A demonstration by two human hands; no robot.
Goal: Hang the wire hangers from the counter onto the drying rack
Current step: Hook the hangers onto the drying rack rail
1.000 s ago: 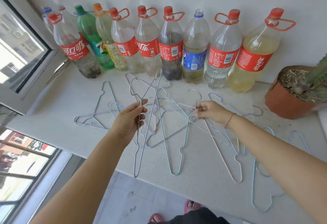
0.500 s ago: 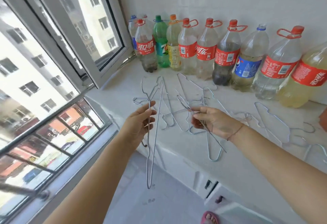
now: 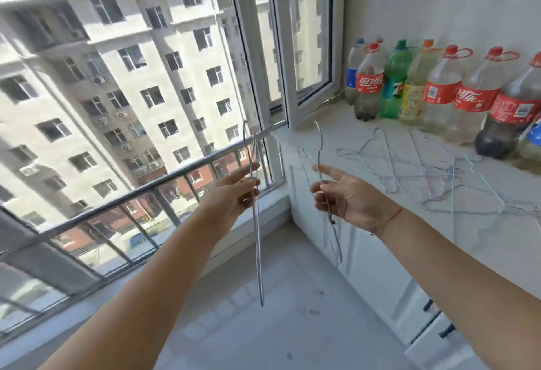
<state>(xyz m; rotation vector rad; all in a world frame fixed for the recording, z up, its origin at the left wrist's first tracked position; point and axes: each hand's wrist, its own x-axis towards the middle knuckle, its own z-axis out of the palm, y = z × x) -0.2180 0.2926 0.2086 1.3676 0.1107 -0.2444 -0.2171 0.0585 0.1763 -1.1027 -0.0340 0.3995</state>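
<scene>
Pinching one wire hanger [image 3: 257, 238] in my left hand [image 3: 234, 194], hook beside the window rail [image 3: 164, 178]; my right hand [image 3: 351, 200], fingers half spread, pinches a second hanger [image 3: 321, 147]. Remaining hangers [image 3: 439, 170] lie on the counter [image 3: 336, 135], far right.

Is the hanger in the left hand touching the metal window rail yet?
Cannot tell. In the head view the left hand holds its hanger so the wire crosses the metal rail, but one view cannot show contact or a gap.

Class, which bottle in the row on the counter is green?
The 7-Up bottle, between a red-labelled cola bottle and a yellow-labelled bottle; its plastic is green, the others' clear.
</scene>
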